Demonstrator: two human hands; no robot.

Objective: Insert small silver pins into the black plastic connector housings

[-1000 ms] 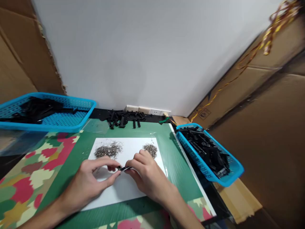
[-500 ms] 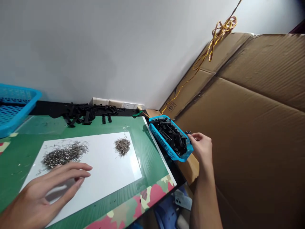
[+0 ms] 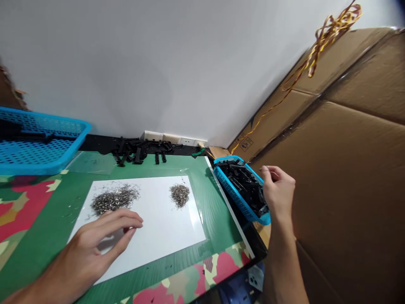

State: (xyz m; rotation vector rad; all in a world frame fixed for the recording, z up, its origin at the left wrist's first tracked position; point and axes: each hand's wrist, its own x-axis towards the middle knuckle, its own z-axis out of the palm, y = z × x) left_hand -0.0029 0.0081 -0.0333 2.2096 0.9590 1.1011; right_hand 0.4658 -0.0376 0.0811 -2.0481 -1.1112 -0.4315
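Observation:
My left hand (image 3: 104,242) hovers over the white board (image 3: 158,228), fingers loosely curved and thumb bent in below them. No object shows between its fingers. Just beyond them lies a wide pile of tiny metal pieces (image 3: 110,199); a smaller pile of such pieces (image 3: 179,196) sits further right on the board. At the right, my right hand (image 3: 280,188) is beside and above the far side of a blue basket (image 3: 236,202) full of black plastic parts (image 3: 243,181). Its thumb and finger are pinched together; whatever they hold, if anything, is too small to make out.
More black parts (image 3: 136,150) lie in a heap along the wall near a white socket strip (image 3: 186,141). A larger blue basket (image 3: 47,156) stands on the left. Cardboard (image 3: 341,169) rises along the right side, with a yellow-brown cord (image 3: 335,29) hanging above it.
The view has swung left, showing more of the large basket. The small black part seen at my right fingertips no longer shows there. My left hand stays over the board.

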